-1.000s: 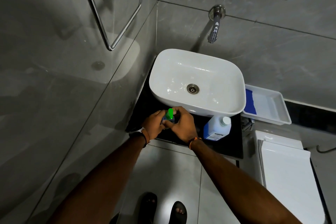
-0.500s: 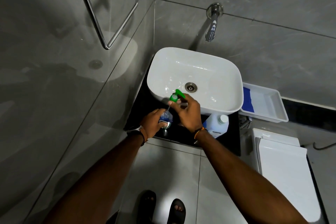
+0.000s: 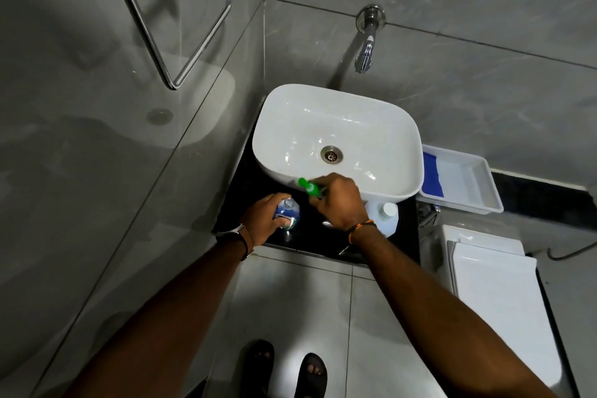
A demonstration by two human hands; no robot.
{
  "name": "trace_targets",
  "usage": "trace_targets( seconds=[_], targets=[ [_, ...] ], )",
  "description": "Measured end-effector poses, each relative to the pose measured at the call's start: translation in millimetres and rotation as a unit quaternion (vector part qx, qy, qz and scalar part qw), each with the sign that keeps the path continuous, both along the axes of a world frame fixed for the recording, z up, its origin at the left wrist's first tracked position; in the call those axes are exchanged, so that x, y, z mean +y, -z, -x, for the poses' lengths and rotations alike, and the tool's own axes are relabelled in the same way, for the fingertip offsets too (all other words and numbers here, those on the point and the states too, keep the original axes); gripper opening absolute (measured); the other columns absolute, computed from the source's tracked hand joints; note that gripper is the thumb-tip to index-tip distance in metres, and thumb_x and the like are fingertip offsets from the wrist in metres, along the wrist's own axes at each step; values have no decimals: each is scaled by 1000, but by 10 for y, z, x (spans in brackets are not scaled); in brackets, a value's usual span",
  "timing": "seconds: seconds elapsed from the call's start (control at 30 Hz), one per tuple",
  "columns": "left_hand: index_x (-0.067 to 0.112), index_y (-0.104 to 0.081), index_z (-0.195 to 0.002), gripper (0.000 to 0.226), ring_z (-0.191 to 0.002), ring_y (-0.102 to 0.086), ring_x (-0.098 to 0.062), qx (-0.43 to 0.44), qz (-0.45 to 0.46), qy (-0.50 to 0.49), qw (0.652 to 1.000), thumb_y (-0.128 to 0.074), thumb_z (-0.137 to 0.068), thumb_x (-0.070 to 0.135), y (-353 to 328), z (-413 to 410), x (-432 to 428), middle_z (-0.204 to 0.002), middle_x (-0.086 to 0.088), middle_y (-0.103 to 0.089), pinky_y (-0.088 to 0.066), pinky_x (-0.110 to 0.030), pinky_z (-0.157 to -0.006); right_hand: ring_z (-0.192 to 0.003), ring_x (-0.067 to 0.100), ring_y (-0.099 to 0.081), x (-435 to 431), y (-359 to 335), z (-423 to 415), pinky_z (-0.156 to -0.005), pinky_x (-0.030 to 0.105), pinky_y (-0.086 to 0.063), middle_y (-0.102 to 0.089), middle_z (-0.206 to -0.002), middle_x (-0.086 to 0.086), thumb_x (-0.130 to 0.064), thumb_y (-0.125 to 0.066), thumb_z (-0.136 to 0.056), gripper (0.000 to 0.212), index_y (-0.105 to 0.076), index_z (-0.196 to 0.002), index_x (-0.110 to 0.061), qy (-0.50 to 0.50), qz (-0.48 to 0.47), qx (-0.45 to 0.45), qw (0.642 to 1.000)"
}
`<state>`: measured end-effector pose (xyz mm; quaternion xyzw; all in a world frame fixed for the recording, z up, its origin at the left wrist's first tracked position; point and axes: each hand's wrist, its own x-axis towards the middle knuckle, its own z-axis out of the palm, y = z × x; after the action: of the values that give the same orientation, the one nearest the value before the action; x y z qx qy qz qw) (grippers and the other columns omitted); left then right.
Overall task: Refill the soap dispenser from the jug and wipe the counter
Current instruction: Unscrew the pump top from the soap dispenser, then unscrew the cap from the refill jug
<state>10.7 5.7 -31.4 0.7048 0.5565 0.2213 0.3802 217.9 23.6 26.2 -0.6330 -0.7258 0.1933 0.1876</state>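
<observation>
Refilling is at its opening step — the green pump head [image 3: 309, 188] is out of the soap dispenser [image 3: 288, 209] and pinched in the right hand [image 3: 339, 200], its fingers closed on it just in front of the sink [image 3: 339, 126]. The left hand [image 3: 266, 215] wraps the dispenser, upright on the black counter [image 3: 310, 236], its neck open. The jug [image 3: 384, 215], capped, stands just right of the right wrist. Next, I judge, the pump must be parked somewhere clean — then the jug uncapped and tipped carefully into that narrow neck.
</observation>
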Motion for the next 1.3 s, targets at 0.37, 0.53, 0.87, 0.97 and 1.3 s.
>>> trace_targets(
  seconds=[0.37,0.53,0.87,0.97,1.3],
  targets=[
    [10,-55,-132,55,-113,-63,-23,-16,-16,2,1000,-79,-83,17,146,38,0,-129,-9,-63,-54,-39,-97,-104,46,-66,0,642,164,-85,48,-55,-70,-112,22,-7,-52,-95,23,-67,-113,-8,19,99,-158,982],
    [9,-52,-136,60,-118,-61,-24,-24,-20,-4,1000,-79,-83,18,171,24,-3,-133,-10,-61,-53,-39,-100,-107,43,-66,71,768,196,-84,50,-55,-68,-114,20,-5,-46,-97,26,-64,-115,-9,16,92,-187,978],
    [9,-49,-139,68,-121,-60,-24,-7,-20,8,1000,-82,-80,17,162,54,-29,-137,-11,-58,-47,-23,-98,-117,37,-57,-75,771,116,-81,47,-55,-62,-127,10,-9,-49,-96,30,-57,-125,-15,13,77,-174,982],
    [8,-49,-140,73,-121,-60,-25,-5,-21,-12,1000,-84,-77,16,155,20,-42,-137,-11,-58,-47,-24,-100,-117,36,-56,-161,702,70,-84,46,-55,-62,-128,9,-9,-52,-94,35,-57,-128,-15,11,67,-156,986],
    [8,-41,-145,87,-134,-47,-31,-42,25,-212,976,-88,-72,17,361,102,-584,-146,-15,-48,-40,-38,-110,-107,30,-62,-870,709,-49,-84,41,-56,-67,-119,6,-23,-71,-87,45,-63,-131,-18,46,-5,-41,998]
  ],
)
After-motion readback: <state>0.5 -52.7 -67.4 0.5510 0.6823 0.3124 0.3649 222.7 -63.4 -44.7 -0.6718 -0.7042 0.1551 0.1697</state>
